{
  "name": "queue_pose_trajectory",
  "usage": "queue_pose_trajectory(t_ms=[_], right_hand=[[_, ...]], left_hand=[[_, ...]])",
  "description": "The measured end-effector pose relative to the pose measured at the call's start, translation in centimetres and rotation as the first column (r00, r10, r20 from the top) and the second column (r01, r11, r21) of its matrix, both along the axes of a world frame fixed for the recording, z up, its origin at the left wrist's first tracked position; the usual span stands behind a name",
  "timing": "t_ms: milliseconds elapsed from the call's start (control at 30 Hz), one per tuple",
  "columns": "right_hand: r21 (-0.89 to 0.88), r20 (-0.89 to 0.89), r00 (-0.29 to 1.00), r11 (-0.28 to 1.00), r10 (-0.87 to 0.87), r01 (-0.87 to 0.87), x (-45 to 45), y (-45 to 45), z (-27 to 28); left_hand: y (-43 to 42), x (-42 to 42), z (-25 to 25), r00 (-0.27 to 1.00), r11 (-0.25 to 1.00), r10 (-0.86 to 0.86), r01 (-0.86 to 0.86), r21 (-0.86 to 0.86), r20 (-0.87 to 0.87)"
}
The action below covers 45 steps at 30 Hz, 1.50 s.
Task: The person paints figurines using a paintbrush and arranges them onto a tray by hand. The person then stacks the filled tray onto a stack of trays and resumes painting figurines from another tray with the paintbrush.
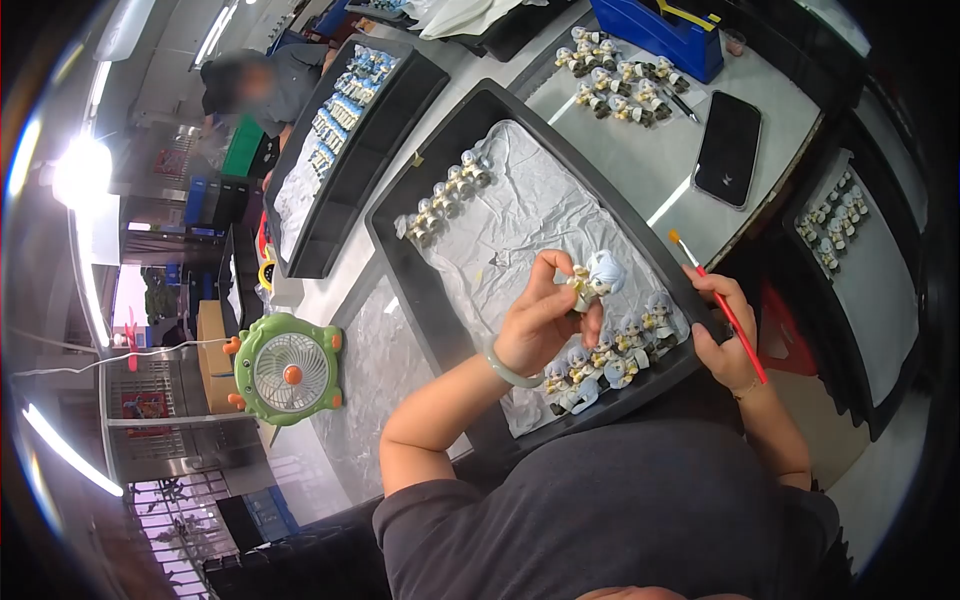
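My left hand point(548, 318), with a pale bangle at its wrist, pinches a small figurine point(604, 273) with light-blue hair and a white and yellow body. It is held above a dark tray point(395, 265) lined with crumpled white paper. A paintbrush point(722, 305) with a red handle and orange bristles is gripped in my right hand point(728, 335), at the tray's right edge. Similar figurines point(615, 360) stand crowded in the tray's near corner, partly behind my left hand. Another row of figurines point(445, 198) stands along the tray's far left side.
A phone point(728, 150), loose figurines point(620, 85) and a blue holder point(660, 35) are on the table to the upper right. More figurines fill other trays point(340, 150) at upper left and right point(880, 260). A green fan point(290, 370) stands left. Another person point(270, 90) is in back.
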State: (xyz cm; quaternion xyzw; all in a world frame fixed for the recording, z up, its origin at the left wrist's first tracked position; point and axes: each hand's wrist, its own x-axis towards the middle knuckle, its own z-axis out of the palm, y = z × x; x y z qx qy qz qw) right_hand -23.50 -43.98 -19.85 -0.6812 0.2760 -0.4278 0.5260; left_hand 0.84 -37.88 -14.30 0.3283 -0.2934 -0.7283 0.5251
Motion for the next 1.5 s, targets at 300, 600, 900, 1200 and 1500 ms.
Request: queue_pose_trajectory(t_ms=[300,600,900,1200,1500], right_hand=[[0.018,-0.032,0.999,1.0,-0.018,0.019,-0.1,0.0,-0.4],[-0.074,-0.016,0.999,0.996,-0.046,0.045,0.2,-0.1,-0.3],[-0.095,-0.043,0.998,0.995,-0.046,0.041,0.1,-0.2,-0.4],[-0.098,-0.004,0.999,0.994,-0.044,0.043,0.3,-0.2,-0.5],[-0.07,-0.042,0.998,0.997,-0.042,0.039,0.1,-0.1,-0.3]], left_hand=[[0.4,-0.1,-0.8,0.98,0.977,-0.162,0.176,0.121,-0.119],[0.7,-0.8,-0.3,0.987,0.991,-0.112,0.12,-0.061,0.116],[0.6,-0.5,0.2,0.986,0.989,-0.143,0.14,0.039,0.089],[0.5,-0.2,0.7,0.969,0.99,-0.062,0.09,0.111,-0.24],[0.0,-0.5,-0.1,0.986,0.991,0.055,-0.034,0.128,-0.159]])
